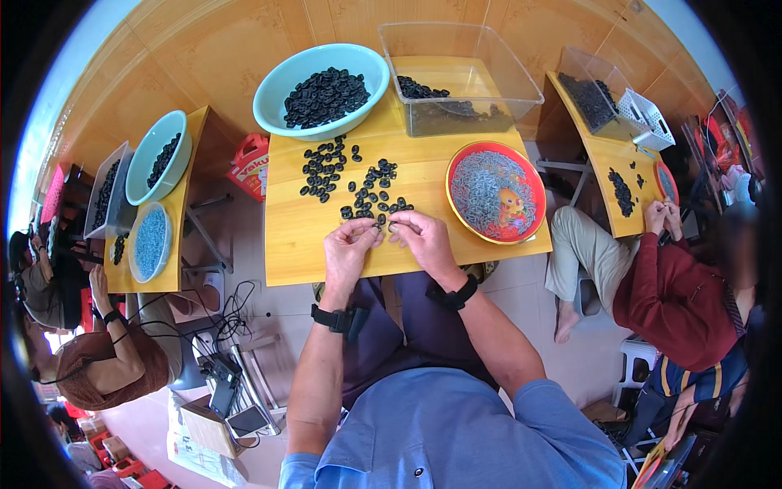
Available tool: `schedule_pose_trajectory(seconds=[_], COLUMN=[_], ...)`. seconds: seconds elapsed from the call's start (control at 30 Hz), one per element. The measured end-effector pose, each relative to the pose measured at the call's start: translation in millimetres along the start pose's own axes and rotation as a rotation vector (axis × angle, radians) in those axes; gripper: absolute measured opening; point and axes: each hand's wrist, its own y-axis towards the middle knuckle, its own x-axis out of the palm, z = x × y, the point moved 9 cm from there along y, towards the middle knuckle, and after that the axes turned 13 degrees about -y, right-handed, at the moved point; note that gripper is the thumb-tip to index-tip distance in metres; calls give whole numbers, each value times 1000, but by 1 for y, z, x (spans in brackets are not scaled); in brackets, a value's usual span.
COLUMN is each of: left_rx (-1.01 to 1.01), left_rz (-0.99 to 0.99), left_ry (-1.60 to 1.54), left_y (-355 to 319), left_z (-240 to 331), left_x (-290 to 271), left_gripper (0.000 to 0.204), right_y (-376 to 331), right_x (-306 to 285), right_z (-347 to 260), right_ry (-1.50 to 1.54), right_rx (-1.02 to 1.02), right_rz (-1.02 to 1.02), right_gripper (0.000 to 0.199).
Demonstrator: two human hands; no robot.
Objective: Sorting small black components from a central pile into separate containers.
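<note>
"What is the room like?"

"A wood-panelled wall runs behind a yellow table, and the person in the blue shirt sits at its near edge."

"And on the table?"

"At the back, a turquoise basin heaped with black pieces stands beside a clear plastic bin holding more. Loose black oval pieces lie scattered from the basin down to the hands. To the right is a round red tray filled with small grey parts."

"What about the fingers?"

"The left hand pinches a small dark piece between thumb and forefinger, just above the front of the table. The right hand, close beside it, has thumb and forefinger brought together on another dark bit; its shape is mostly hidden."

"Anyone nearby?"

"A person in dark red sleeves works at a table on the right, and one in a brown top on the left."
</note>
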Motion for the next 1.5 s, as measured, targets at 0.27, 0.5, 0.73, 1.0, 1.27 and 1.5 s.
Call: schedule_pose_trajectory(seconds=[0.27,0.5,0.73,1.0,1.27,1.5], left_rx=[-55,-78,-83,-74,-81,-93], left_rz=[4,-14,-14,-1,-27,-3], left_ry=[92,78,101,58,105,123], left_y=[3,3,3,3,2,2], left_z=[2,1,0,0,2,2], left_x=[5,7,6,6,8,5], left_gripper=[18,18,19,18,18,19], right_y=[2,5,6,6,9,10], right_x=[-5,-4,-4,-4,6,6], right_z=[2,4,3,3,7,8], right_ry=[87,87,130,109,118,101], right_rx=[-25,11,29,34,23,26], right_rz=[-28,-52,-67,-75,-121,-124], right_gripper=[23,23,23,22,19,19])
